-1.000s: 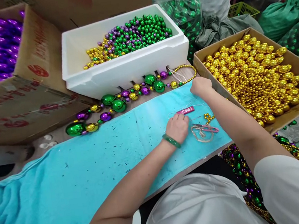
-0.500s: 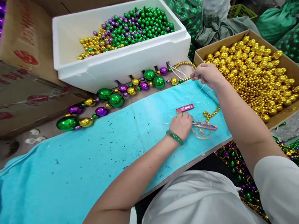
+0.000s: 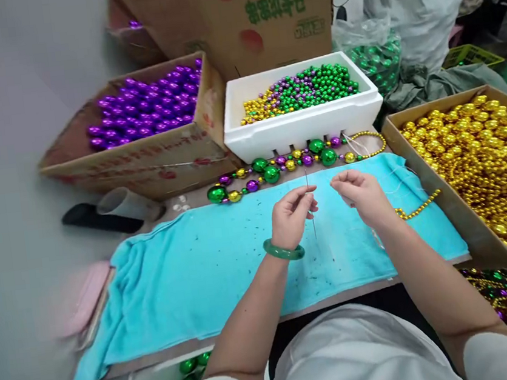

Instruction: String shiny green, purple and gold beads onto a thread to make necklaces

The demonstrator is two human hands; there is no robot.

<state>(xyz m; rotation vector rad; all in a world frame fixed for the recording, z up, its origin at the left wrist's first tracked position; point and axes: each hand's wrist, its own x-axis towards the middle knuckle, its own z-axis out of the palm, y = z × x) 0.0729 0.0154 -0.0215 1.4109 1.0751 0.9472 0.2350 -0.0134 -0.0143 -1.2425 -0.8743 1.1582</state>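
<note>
My left hand (image 3: pixel 289 216), with a green bangle (image 3: pixel 284 251) on its wrist, pinches a long thin needle (image 3: pixel 314 229) that stands nearly upright above the turquoise towel. To its right my right hand (image 3: pixel 360 195) is closed in a pinch; whatever it grips is too fine to make out. A thin white thread (image 3: pixel 402 186) lies on the towel beyond the right hand. By my right forearm rests a short string of gold beads (image 3: pixel 420 204). Behind both hands a necklace of green, purple and gold beads (image 3: pixel 271 174) lies along the towel's far edge.
The turquoise towel (image 3: pixel 175 272) covers the table. Behind it stand a white foam box (image 3: pixel 301 125) of small beads and a carton (image 3: pixel 141 166) of purple beads. A carton (image 3: pixel 451 216) of gold beads is on the right. A clear cup (image 3: pixel 122 206) lies at the left.
My left hand has risen from the towel with the needle. My right hand has left the far necklace's end and come closer to the left. The view has swung left.
</note>
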